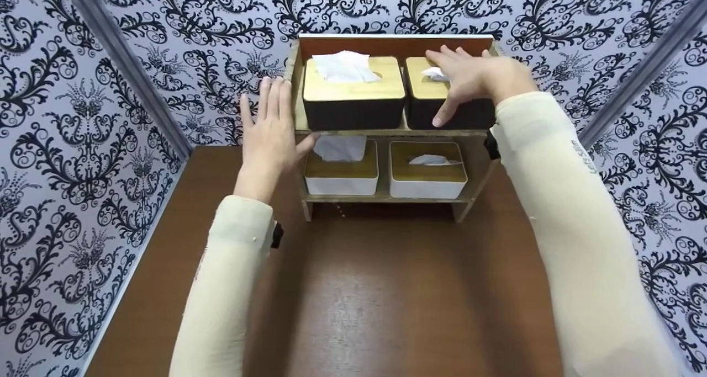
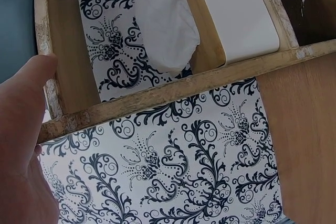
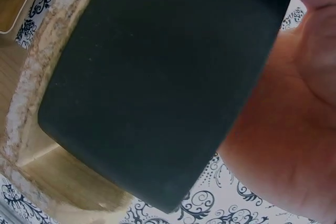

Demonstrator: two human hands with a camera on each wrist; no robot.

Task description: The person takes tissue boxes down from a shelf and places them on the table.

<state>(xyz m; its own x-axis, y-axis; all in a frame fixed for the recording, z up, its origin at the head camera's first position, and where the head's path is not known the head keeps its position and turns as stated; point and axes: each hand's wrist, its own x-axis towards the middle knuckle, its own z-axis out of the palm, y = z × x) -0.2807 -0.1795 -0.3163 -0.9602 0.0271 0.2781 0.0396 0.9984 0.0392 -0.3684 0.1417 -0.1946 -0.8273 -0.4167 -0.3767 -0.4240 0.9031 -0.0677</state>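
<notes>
My right hand [image 1: 475,79] spans the right black tissue box [image 1: 421,111] on the upper shelf, gripping it from above. Its thumb lies on the dark front face, while the fingers reach over the light wood lid to the back. The right wrist view shows that front face near the rough shelf edge [image 3: 42,51]. At the left side of the small wooden shelf unit [image 1: 353,132], my left hand [image 1: 270,128] rests with fingers straight up along the side panel. Its thumb [image 2: 39,69] touches the front edge of that panel.
Another black tissue box [image 1: 353,112] stands beside it on the upper shelf. Below are two white tissue boxes, left [image 1: 342,186] and right [image 1: 428,189], with wood lids. The unit stands on a brown wooden surface [image 1: 353,288], against patterned walls [image 1: 221,24].
</notes>
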